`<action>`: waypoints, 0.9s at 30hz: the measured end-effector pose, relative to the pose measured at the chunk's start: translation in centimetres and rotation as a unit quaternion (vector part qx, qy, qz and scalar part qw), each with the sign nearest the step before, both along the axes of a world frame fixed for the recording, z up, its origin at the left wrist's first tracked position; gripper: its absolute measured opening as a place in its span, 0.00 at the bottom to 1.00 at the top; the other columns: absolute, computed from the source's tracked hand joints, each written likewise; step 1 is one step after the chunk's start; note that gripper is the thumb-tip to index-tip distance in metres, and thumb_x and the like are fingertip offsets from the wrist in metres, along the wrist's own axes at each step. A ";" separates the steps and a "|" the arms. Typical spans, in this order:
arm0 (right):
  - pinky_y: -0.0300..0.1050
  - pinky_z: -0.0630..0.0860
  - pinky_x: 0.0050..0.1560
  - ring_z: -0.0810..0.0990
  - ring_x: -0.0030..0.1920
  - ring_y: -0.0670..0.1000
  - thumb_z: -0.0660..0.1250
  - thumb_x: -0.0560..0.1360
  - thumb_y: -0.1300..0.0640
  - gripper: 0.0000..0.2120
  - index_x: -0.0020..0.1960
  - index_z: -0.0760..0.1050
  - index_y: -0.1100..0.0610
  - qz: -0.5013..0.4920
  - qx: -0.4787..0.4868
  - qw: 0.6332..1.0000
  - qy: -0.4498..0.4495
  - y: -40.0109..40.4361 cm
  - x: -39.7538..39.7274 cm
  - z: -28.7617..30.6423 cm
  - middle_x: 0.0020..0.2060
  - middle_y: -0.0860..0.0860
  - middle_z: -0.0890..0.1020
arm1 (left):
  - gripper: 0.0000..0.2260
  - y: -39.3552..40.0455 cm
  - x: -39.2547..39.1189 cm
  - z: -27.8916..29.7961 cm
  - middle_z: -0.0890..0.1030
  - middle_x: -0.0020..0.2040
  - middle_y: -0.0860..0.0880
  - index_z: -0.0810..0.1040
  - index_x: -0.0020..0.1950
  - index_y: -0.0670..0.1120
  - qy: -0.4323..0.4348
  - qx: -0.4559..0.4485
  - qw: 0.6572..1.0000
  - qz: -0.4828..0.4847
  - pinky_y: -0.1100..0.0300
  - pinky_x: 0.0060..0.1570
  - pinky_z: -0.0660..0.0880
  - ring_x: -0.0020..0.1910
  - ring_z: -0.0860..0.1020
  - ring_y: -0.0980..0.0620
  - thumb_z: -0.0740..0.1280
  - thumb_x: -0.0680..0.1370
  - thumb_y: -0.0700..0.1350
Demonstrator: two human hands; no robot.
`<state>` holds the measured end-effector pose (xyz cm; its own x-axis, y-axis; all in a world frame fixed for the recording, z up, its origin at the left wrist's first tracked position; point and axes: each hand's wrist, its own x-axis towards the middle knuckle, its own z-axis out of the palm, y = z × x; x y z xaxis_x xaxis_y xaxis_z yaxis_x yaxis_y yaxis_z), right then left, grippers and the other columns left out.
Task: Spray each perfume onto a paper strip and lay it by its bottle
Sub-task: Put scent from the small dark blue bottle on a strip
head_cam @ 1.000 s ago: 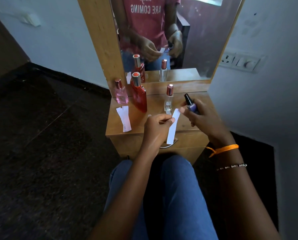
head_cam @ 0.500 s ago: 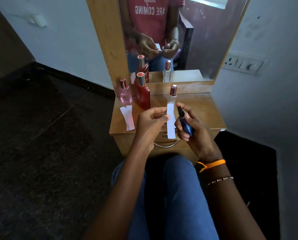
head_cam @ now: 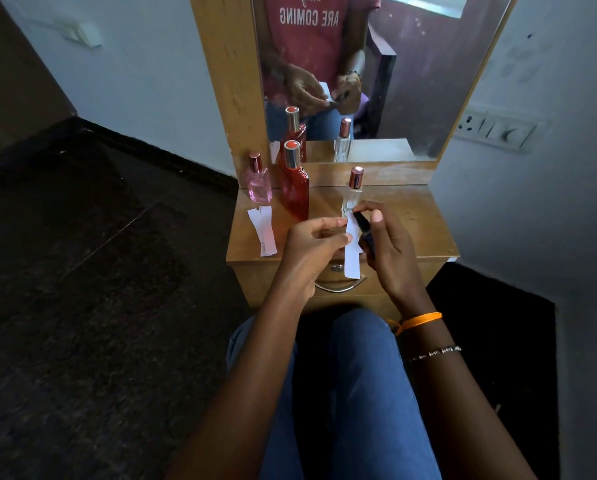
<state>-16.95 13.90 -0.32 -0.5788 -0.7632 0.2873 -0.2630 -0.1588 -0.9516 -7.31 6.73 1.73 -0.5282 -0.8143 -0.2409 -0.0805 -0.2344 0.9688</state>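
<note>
My left hand (head_cam: 310, 245) pinches a white paper strip (head_cam: 352, 258) near its top, and the strip hangs over the front edge of the dresser top. Right beside it, my right hand (head_cam: 390, 247) grips a small dark purple spray bottle (head_cam: 365, 233) with its black nozzle up, close to the strip. At the back of the dresser top stand a pink bottle (head_cam: 259, 183), a tall red bottle (head_cam: 294, 188) and a slim clear bottle (head_cam: 353, 195). Another paper strip (head_cam: 263, 233) lies flat in front of the pink bottle.
The small wooden dresser (head_cam: 425, 223) has a mirror (head_cam: 411, 81) behind it and a drawer handle (head_cam: 338, 287) below the hands. A wall with a switch plate (head_cam: 494, 129) is close on the right. My knees in blue jeans (head_cam: 359, 375) are right in front of the dresser.
My right hand brought the purple bottle from the right side of the dresser top in toward the strip. The left hand lifted the strip slightly and holds it beside the nozzle.
</note>
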 end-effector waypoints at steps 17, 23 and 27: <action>0.38 0.66 0.28 0.71 0.27 0.43 0.55 0.82 0.55 0.08 0.56 0.72 0.54 -0.101 0.019 0.994 0.044 -0.3 -0.1 -0.4 0.31 0.47 0.76 | 0.11 0.0 -0.2 -0.4 0.82 0.43 0.49 0.80 0.54 0.43 0.012 0.003 1.000 0.014 0.61 0.46 0.79 0.41 0.81 0.55 0.69 0.73 0.35; 0.31 0.68 0.25 0.75 0.29 0.40 0.66 0.75 0.64 0.20 0.62 0.65 0.49 -0.072 0.050 0.979 -0.185 0.4 0.3 -1.4 0.40 0.54 0.78 | 0.12 0.2 -0.5 -0.9 0.82 0.44 0.48 0.79 0.56 0.41 0.023 0.016 0.999 0.021 0.64 0.42 0.80 0.41 0.82 0.54 0.68 0.73 0.34; 0.32 0.67 0.25 0.75 0.28 0.38 0.67 0.73 0.67 0.22 0.61 0.64 0.53 -0.090 0.056 0.972 -0.210 0.3 -0.7 -1.7 0.37 0.50 0.77 | 0.12 0.3 -1.1 -1.4 0.82 0.46 0.48 0.78 0.57 0.43 0.010 -0.001 1.000 0.021 0.71 0.36 0.77 0.40 0.80 0.58 0.68 0.74 0.37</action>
<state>-17.61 14.22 -2.05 -0.7540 -0.6518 -0.0814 0.1376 -0.0356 -0.9898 -8.42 7.07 0.35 -0.4976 -0.8366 -0.2290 -0.0501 -0.2358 0.9705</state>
